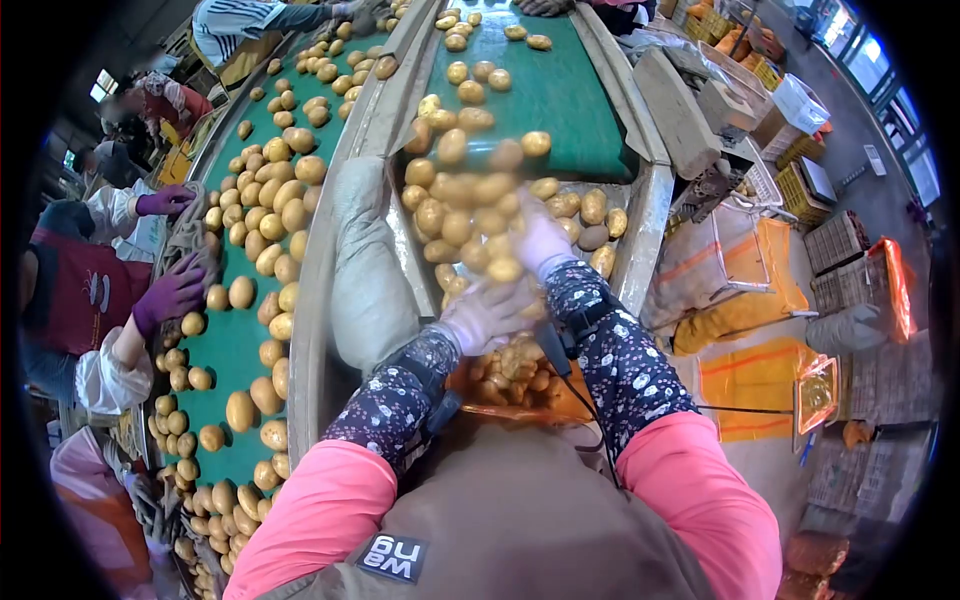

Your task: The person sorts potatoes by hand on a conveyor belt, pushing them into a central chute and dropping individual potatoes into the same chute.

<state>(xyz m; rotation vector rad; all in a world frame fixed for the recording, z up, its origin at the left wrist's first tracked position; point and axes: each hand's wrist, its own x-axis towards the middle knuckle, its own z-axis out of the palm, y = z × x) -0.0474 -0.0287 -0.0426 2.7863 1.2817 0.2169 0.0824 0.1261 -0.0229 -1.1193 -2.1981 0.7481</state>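
Note:
Potatoes (457,229) lie heaped at the lower end of a green belt (560,110), some smeared by motion. Against the near side of the heap is my left hand (490,315), in a pale glove, its fingers blurred. My right hand (541,237), also gloved, touches the heap's right side, its fingertips blurred among the potatoes. Whether either hand grips a potato is not clear. Below my hands, more potatoes (512,375) sit in an orange bag (565,405). A few potatoes (593,207) rest on the metal tray (645,215) to the right.
On the left, a second green belt (225,375) carries many potatoes past co-workers, one in purple gloves (170,293). A stuffed grey sack (370,270) leans by the metal divider (318,300). Orange mesh bags (755,385) and crates (800,190) stand at right.

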